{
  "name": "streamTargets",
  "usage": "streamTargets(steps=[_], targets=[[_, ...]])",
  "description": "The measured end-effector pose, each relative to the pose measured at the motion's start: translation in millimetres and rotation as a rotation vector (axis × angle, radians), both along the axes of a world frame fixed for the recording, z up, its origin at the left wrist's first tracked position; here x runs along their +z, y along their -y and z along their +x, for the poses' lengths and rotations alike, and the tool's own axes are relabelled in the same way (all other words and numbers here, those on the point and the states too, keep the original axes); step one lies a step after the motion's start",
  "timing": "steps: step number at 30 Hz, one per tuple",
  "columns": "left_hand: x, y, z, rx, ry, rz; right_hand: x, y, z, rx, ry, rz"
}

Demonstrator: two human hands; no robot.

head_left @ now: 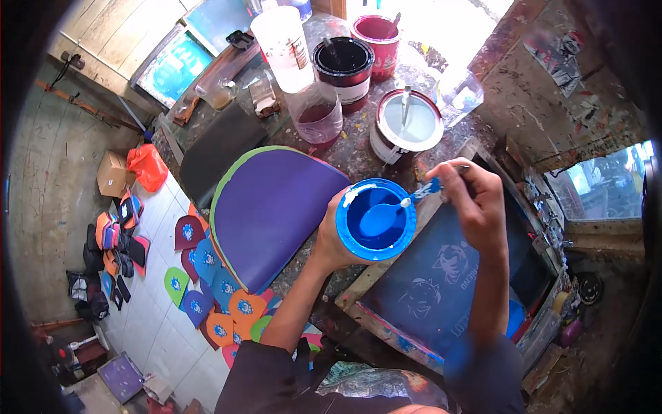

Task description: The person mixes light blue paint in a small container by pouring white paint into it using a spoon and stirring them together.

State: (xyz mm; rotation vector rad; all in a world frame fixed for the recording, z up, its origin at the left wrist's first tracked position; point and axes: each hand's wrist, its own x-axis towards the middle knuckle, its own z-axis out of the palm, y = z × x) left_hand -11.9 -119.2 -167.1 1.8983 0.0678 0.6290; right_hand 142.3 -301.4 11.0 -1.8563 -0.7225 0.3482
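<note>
One blue paint tub [376,219], open, held up over the bench edge betw the purple stack and the screen frame. One spoon [386,212] in it, bowl sunk in blue paint, handle smeared blue/white. Two hands, both busy, close together at the tub but not touching each other.

L hand [329,238] comes up from lower edge, forearm raised, palm wrapped round the tub's left side, fingers clamped on its wall. R hand [469,196] reaches in from the right, wrist bent down, fingers pinched tight on the spoon handle's upper end.

Around: one printing screen frame [441,276] just under/right of the tub, dark mesh w/ faint printed figures, blue smears on its wooden edge. One stack of purple foam sheets [272,207], rounded top, green sheet edge showing beneath, just left of the tub; L hand overlaps its right edge. At the back of the bench 4 paint cans/tubs: one w/ white paint [408,124] and a stick in it, one black can [343,65], one dark red can [376,34], one clear tub w/ dark red paint [316,110]. One tall white container [283,45] beside them. Bench top [358,155] spattered w/ paint.

Floor at left: many cap-shaped foam cut-outs [207,276] in orange, blue, green, maroon, laid overlapping, too many to count surely. One cardboard box [112,172] and one orange bag [148,165] farther left
</note>
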Motion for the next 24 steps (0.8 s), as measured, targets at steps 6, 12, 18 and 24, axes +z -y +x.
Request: streamTargets(steps=[6,12,18,24], targets=[[-1.5,-0.3,0.3,-0.03,-0.018,-0.052,-17.8,4.2,6.6,-0.083,-0.143,0.128],[-5.7,-1.1,-0.6,-0.048,-0.025,-0.048,-19.7,1.0,6.2,-0.132,-0.169,0.173],[-10.9,0.1,0.7,-0.065,-0.024,-0.131,-22.3,0.8,7.2,-0.163,-0.152,0.166],[-15.2,0.4,-0.2,-0.065,-0.014,-0.167,-23.6,-0.8,7.6,-0.158,-0.147,0.171]])
